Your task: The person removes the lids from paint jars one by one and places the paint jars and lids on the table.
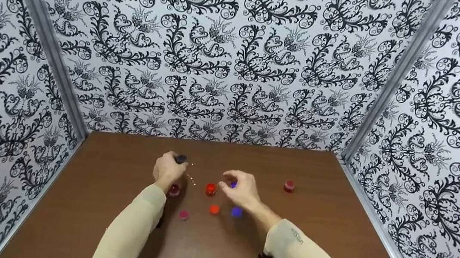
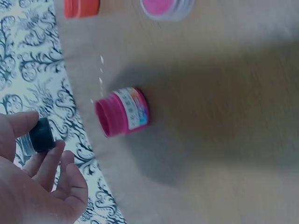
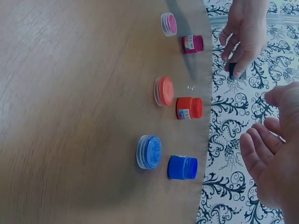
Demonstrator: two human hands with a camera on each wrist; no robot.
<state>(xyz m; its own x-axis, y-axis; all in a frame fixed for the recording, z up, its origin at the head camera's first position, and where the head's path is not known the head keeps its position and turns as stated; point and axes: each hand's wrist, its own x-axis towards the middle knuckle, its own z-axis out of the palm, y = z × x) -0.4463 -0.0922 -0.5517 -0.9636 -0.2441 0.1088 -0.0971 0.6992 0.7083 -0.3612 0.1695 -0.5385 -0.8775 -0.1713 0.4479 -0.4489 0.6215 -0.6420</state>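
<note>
Two hands work above one brown desk (image 1: 188,249). The left hand (image 1: 169,169) pinches one small black piece with a clear part (image 2: 41,135) between thumb and fingertips, held up off the desk; whether it is a lid or a whole jar, I cannot tell. The right hand (image 1: 244,187) grips nothing, its thumb and fingers spread apart.

Three uncapped paint jars stand on the desk, with three loose lids on their near side. The magenta jar (image 2: 124,113) is close by the left hand, on its near side, and the pink lid (image 1: 183,215) lies farther toward the person. The orange-red jar (image 1: 210,190) stands between the two hands, just left of the right thumb, with the orange lid (image 1: 214,209) on the right hand's near left side. The blue jar (image 3: 182,167) stands beneath the right hand, apart from it, and the blue lid (image 1: 236,212) lies just on that hand's near side.

One dark red jar (image 1: 289,186) sits well to the right of the right hand. Several bright specks (image 1: 194,183) dot the desk just right of the left hand.
</note>
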